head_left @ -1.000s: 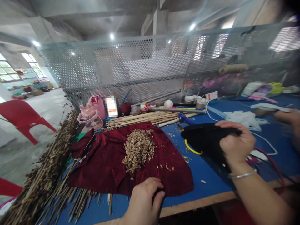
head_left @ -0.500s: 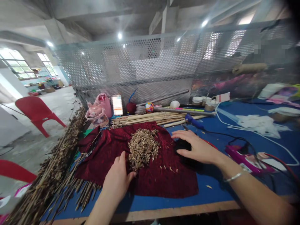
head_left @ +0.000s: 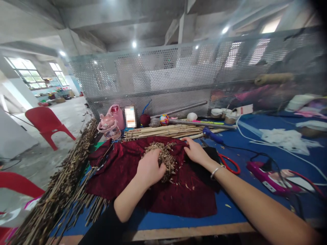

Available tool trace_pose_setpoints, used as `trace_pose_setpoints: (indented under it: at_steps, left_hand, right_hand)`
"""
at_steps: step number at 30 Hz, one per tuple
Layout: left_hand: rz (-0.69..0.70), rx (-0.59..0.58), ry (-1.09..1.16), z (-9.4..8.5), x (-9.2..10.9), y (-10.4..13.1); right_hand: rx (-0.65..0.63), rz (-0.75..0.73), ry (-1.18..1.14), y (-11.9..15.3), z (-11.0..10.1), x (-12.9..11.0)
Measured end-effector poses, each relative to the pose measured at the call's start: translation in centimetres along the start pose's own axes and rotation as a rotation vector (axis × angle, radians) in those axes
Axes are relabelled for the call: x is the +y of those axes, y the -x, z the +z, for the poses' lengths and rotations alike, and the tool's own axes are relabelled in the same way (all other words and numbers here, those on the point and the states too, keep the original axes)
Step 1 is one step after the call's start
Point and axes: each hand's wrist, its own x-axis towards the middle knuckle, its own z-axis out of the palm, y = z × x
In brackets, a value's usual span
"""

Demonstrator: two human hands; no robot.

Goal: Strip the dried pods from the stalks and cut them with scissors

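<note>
A dark red cloth [head_left: 184, 204] lies spread and wrinkled on the blue tabletop. On its middle sits a heap of dried brown plant bits [head_left: 170, 158], with loose flakes scattered to the right. My left hand [head_left: 150, 166] rests over the heap's near left side, thumb apart from the fingers; its fingertips are partly hidden. At the cloth's far right edge, my right hand [head_left: 195, 151] grips the fabric between thumb and fingers, and the cloth bunches there. Something black [head_left: 211, 154] lies beside and under my right wrist, near a red-handled tool [head_left: 231, 164].
Bundled dried stalks [head_left: 63, 170] run along the left edge. Behind the cloth lie peeled sticks [head_left: 158, 131], a blue-handled tool [head_left: 212, 134] with a cord, and a pink container [head_left: 116, 115]. A magenta power strip [head_left: 265, 178] is at right. A perforated metal screen [head_left: 153, 81] stands behind.
My left hand has moved up and right onto the heap. My right hand has shifted left from the black thing and taken hold of the cloth's edge. The red-handled tool shows more fully.
</note>
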Motion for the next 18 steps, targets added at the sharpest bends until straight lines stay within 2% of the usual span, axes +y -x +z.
trace_pose_setpoints:
  at_steps: [2,3,5,7,9,11,12,13,15,16,18]
  left_hand:
    - [-0.058,0.101,-0.041,0.5,-0.4,-1.0]
    - [-0.092,0.103,-0.061,0.9,-0.6,-1.5]
    - [-0.127,0.016,-0.089,2.0,-0.9,-2.4]
    - [-0.056,-0.108,-0.083,2.8,-0.8,-3.0]
    - [0.094,-0.187,-0.034,3.0,-0.4,-3.3]
    - [0.190,-0.191,0.010,2.3,-0.5,-3.6]
    - [0.185,-0.166,0.004,1.6,-1.0,-3.8]
    - [0.140,-0.128,-0.029,0.8,-1.7,-4.0]
    - [-0.043,-0.038,-0.182,-0.8,-4.0,-4.4]
    - [-0.180,-0.006,-0.285,-1.6,-5.5,-4.5]
    - [-0.443,-0.026,-0.437,-2.8,-8.5,-4.3]
  right_hand:
    - [0.024,0.016,0.013,0.3,-1.0,0.4]
    - [0.030,0.026,0.021,0.3,-1.3,0.6]
    - [0.041,0.048,0.037,0.3,-1.8,1.1]
    - [0.051,0.062,0.052,0.2,-2.0,1.5]
    - [0.028,0.053,0.062,-0.1,-2.1,1.8]
    - [-0.030,0.034,0.059,-0.8,-2.2,1.9]
    - [-0.058,0.029,0.057,-1.2,-2.2,1.9]
    - [-0.075,0.033,0.057,-1.7,-2.2,2.0]
    - [-0.083,0.051,0.068,-2.7,-1.9,2.0]
    - [-0.086,0.058,0.078,-3.2,-1.6,1.9]
    - [-0.121,0.045,0.095,-3.8,-0.9,1.8]
